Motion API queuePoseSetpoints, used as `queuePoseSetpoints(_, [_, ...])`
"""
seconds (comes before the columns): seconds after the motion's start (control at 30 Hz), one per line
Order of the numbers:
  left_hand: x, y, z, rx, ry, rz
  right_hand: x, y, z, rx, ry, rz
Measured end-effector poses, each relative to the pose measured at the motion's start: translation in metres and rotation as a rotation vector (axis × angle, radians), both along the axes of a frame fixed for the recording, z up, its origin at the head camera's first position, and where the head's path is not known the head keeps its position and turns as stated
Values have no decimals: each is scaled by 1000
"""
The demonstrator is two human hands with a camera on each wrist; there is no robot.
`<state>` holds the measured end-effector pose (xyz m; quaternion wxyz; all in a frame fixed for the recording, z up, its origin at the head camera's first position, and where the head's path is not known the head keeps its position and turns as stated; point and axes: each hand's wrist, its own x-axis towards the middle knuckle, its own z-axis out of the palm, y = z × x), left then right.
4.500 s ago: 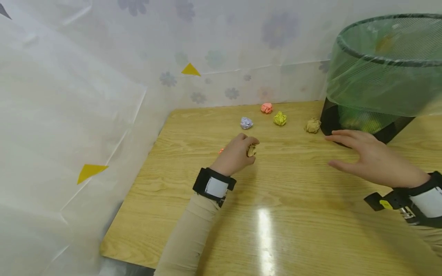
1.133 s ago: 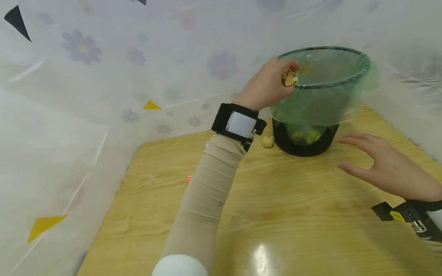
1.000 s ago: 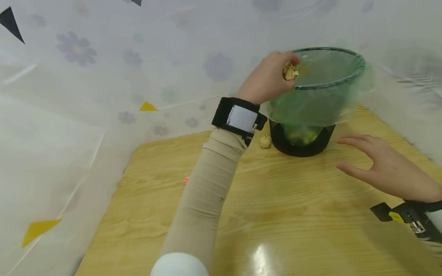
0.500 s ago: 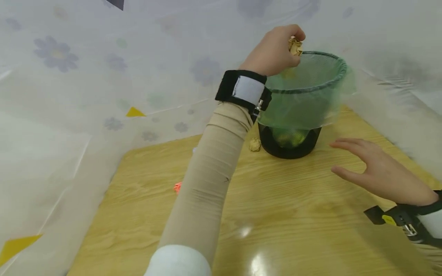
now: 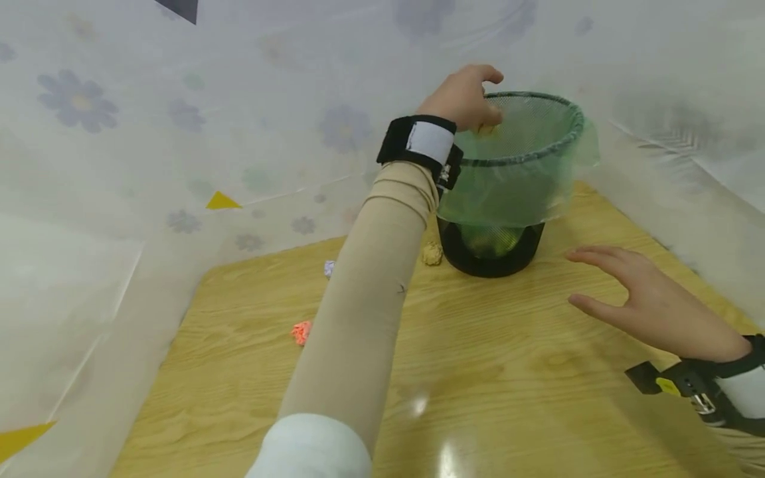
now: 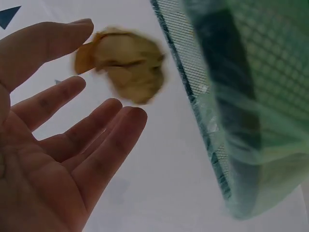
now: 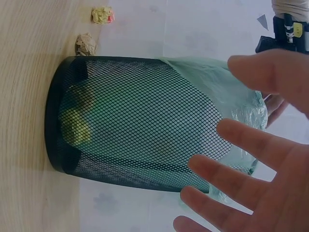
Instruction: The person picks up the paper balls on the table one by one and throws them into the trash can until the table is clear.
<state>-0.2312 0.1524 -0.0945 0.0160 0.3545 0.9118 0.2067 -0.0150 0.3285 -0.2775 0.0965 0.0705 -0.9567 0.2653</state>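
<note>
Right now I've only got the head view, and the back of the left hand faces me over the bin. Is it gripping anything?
Observer: Doesn't look like it. In the left wrist view the left hand is open, with a blurred paper ball at its fingertips, no finger curled round it.
Operator: OK. Does the left sleeve hide anything past the tan ball beside the bin?
Observer: Yes, the right wrist view shows a yellow ball beyond it, with pink at the edge. Can't tell whether the pink is a separate ball.
</note>
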Motion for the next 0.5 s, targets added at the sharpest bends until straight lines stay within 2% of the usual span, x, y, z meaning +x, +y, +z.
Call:
queuePoseSetpoints(0.07, [-5, -3, -3, -9, -27, 20, -1, -1, -1, -4, 6, 9])
queuePoseSetpoints(0.23, [-10, -12, -5, 11, -27, 34, -2, -3, 0, 1, 24, 22])
queuePoseSetpoints(0.5, [-5, -32, 9, 58, 27, 44, -8, 1, 2, 8, 20, 32])
